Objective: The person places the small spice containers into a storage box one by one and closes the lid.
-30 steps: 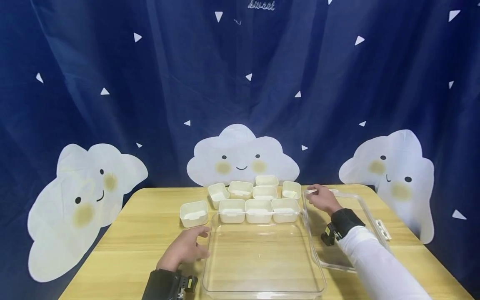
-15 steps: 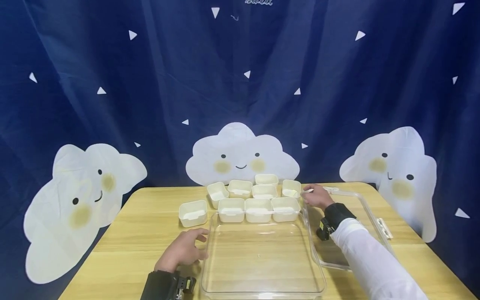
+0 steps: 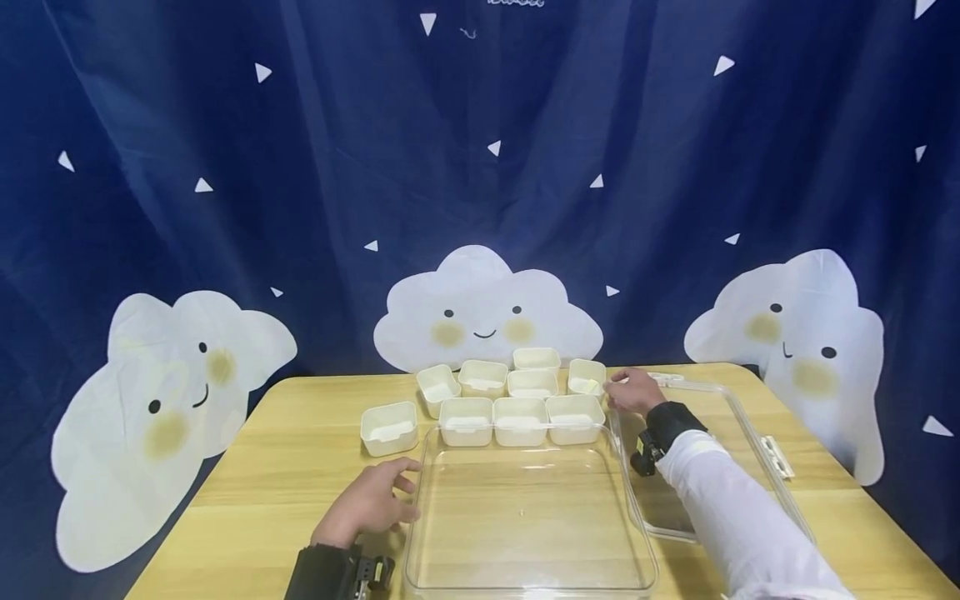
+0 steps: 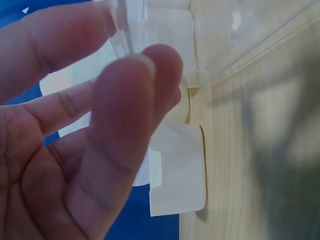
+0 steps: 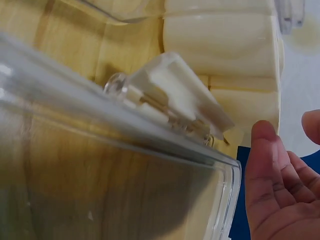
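Observation:
A large clear box (image 3: 525, 517) lies in front; my left hand (image 3: 371, 504) is at its left rim, fingers loosely curved and parted. In the left wrist view the left hand (image 4: 75, 125) has thumb and a finger against the clear edge (image 4: 121, 25). My right hand (image 3: 637, 393) is above the far left corner of a clear lid (image 3: 675, 492), near a small white container (image 3: 587, 375). In the right wrist view the right hand (image 5: 282, 185) has extended fingers and no grip, beside the lid's tilted white latch (image 5: 185, 95).
Several white containers (image 3: 520, 423) stand grouped behind the box, with one apart (image 3: 389, 429) at their left. Another white latch (image 3: 777, 457) juts from the lid's right side. The wooden table (image 3: 247, 500) ends at a blue curtain (image 3: 480, 192) with cloud shapes.
My right hand has moved slightly left from the lid's far edge towards the containers; the white piece at its fingertips no longer shows in the head view. My left hand keeps nearly the same place.

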Demonstrator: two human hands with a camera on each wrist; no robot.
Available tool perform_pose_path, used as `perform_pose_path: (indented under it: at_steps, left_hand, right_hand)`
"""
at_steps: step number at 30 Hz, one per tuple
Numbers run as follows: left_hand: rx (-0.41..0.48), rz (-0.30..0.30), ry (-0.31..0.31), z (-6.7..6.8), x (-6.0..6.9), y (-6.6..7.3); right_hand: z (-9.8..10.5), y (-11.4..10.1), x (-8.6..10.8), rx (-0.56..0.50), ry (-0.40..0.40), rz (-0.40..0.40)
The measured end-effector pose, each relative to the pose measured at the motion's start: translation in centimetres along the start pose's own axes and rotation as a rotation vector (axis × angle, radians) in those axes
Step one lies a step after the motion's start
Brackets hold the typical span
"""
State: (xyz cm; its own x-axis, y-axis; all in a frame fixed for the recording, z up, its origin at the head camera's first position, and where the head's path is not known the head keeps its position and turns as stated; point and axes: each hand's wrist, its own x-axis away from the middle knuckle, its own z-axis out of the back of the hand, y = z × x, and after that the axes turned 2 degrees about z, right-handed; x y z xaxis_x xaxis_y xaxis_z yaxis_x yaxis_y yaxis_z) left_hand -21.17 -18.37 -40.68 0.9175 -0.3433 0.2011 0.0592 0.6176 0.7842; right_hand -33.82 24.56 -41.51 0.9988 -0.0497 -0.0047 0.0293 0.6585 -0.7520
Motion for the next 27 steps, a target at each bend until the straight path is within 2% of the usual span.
perform_pose_path:
  at_steps: [4,10,17,20,24,27]
  left_hand:
    - [0.014,0.006,-0.002,0.1,0.1,0.0]
    - [0.018,-0.007,-0.015,0.2,0.1,-0.1]
    - [0.003,-0.029,-0.015,0.2,-0.2,0.0]
    - [0.003,-0.042,-0.018,0.1,-0.3,0.1]
    - [0.013,-0.030,-0.017,0.2,-0.2,-0.1]
    - [0.021,-0.027,-0.018,0.1,-0.1,-0.2]
  right_hand:
    - [-0.5,0.2,-0.4,-0.064,0.018,-0.019]
    - [-1.1,0.8,-0.8,-0.041,0.036,-0.052]
    - [-1.1,1.3,-1.0,-0.020,0.056,-0.043]
    - [-1.1,1.5,-1.1,-0.048,0.067,-0.059]
    - [-1.6,1.6,-1.2,-0.116,0.055,-0.084]
    - [-1.8,1.7,-1.0,-0.119,0.065,-0.087]
